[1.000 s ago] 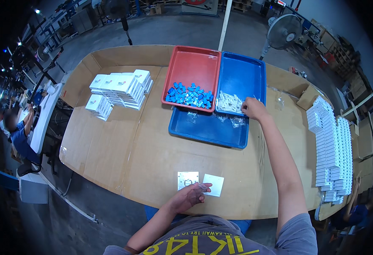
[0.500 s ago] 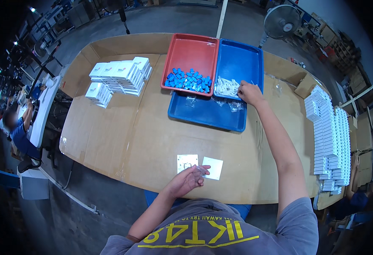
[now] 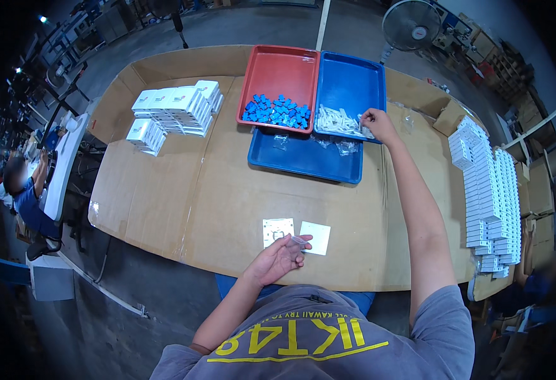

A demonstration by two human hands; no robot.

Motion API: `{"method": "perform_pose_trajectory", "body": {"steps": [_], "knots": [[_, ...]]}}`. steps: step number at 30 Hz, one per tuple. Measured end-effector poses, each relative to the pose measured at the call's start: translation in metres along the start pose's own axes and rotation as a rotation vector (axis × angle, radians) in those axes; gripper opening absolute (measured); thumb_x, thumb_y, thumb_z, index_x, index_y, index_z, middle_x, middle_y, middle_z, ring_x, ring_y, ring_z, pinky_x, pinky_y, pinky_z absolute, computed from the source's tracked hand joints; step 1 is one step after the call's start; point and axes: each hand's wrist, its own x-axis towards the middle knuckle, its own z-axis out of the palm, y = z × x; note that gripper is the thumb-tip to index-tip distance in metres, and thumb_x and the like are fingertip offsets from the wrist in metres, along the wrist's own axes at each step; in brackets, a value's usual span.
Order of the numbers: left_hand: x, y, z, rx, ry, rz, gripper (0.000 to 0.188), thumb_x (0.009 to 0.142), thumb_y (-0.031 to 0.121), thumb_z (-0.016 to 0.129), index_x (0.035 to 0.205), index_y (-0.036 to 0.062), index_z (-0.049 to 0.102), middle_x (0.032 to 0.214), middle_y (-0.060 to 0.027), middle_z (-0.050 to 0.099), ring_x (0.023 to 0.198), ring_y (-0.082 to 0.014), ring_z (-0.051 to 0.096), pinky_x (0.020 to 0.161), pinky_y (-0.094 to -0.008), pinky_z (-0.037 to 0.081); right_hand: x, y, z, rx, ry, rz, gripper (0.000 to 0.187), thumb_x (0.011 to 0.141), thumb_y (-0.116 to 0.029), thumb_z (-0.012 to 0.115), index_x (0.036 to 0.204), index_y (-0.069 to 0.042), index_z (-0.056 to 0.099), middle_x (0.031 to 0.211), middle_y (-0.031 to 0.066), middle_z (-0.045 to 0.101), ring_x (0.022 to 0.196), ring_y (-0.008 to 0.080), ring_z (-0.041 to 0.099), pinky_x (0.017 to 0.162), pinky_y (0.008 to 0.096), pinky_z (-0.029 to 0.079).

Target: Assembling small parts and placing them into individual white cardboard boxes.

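My left hand (image 3: 279, 261) is closed lightly on a small clear plastic bag (image 3: 299, 241), palm up, near the table's front edge. Just beyond it lie a white card with a cut-out or printed figure (image 3: 278, 228) and a plain white card (image 3: 316, 239). My right hand (image 3: 379, 125) reaches far out to the near right corner of a blue tray (image 3: 353, 73). Its fingers are pinched together at the heap of small white stick-like parts (image 3: 336, 119); what is between them is too small to make out.
A red tray (image 3: 282, 66) holds small blue parts (image 3: 275, 112). Another blue tray (image 3: 303, 166), with clear bags, sits partly under both. White boxes are stacked at left (image 3: 176, 109) and right (image 3: 490, 196). A fan (image 3: 411, 25) stands behind; a person (image 3: 30, 196) sits at left.
The whole view has shifted slightly. My right hand stays at the white parts, where more of them show spread beneath its fingers. My left hand still holds the clear bag.
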Motion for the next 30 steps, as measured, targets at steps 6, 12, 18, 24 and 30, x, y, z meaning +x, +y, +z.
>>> {"method": "perform_pose_trajectory", "body": {"steps": [6, 12, 18, 24, 30], "knots": [[-0.001, -0.002, -0.002, 0.003, 0.001, -0.006, 0.057, 0.113, 0.043, 0.044, 0.151, 0.0011, 0.05, 0.124, -0.0057, 0.068, 0.091, -0.0142, 0.06, 0.088, -0.0309, 0.052, -0.014, -0.025, 0.009, -0.473, 0.073, -0.156, 0.006, 0.089, -0.011, 0.071, 0.091, -0.01, 0.077, 0.106, 0.0123, 0.07, 0.102, 0.0308, 0.07, 0.087, 0.0435, 0.057], [-0.003, 0.0, 0.001, 0.008, 0.014, 0.015, 0.057, 0.113, 0.043, 0.044, 0.151, 0.001, 0.051, 0.124, -0.0056, 0.067, 0.091, -0.0136, 0.06, 0.088, -0.0308, 0.052, -0.013, -0.036, 0.022, -0.576, -0.07, -0.058, 0.012, 0.088, -0.015, 0.073, 0.097, -0.015, 0.081, 0.115, 0.0105, 0.067, 0.111, 0.0313, 0.067, 0.093, 0.0454, 0.057], [-0.001, 0.001, -0.003, 0.009, 0.031, 0.02, 0.057, 0.113, 0.044, 0.044, 0.151, 0.0011, 0.05, 0.123, -0.0062, 0.067, 0.09, -0.0138, 0.059, 0.087, -0.0304, 0.052, -0.006, -0.035, 0.022, -0.575, -0.177, -0.13, 0.012, 0.087, -0.018, 0.075, 0.099, -0.014, 0.079, 0.111, 0.0094, 0.064, 0.107, 0.0306, 0.067, 0.092, 0.0435, 0.056], [0.006, 0.001, 0.003, 0.027, 0.002, 0.017, 0.058, 0.113, 0.044, 0.044, 0.152, 0.001, 0.05, 0.124, -0.0065, 0.067, 0.091, -0.0144, 0.06, 0.086, -0.0306, 0.052, -0.002, -0.017, 0.029, -0.582, -0.179, -0.144, 0.013, 0.091, -0.015, 0.071, 0.101, -0.009, 0.073, 0.115, 0.0113, 0.062, 0.108, 0.0321, 0.067, 0.092, 0.0449, 0.055], [0.005, 0.001, -0.006, -0.022, -0.023, 0.025, 0.059, 0.113, 0.044, 0.044, 0.152, -0.0012, 0.047, 0.124, -0.0089, 0.068, 0.094, -0.0194, 0.062, 0.092, -0.0352, 0.051, -0.008, -0.03, 0.029, -0.627, -0.195, -0.147, 0.013, 0.092, -0.014, 0.065, 0.102, -0.007, 0.071, 0.119, 0.0148, 0.062, 0.107, 0.0357, 0.069, 0.092, 0.0491, 0.056]]}}
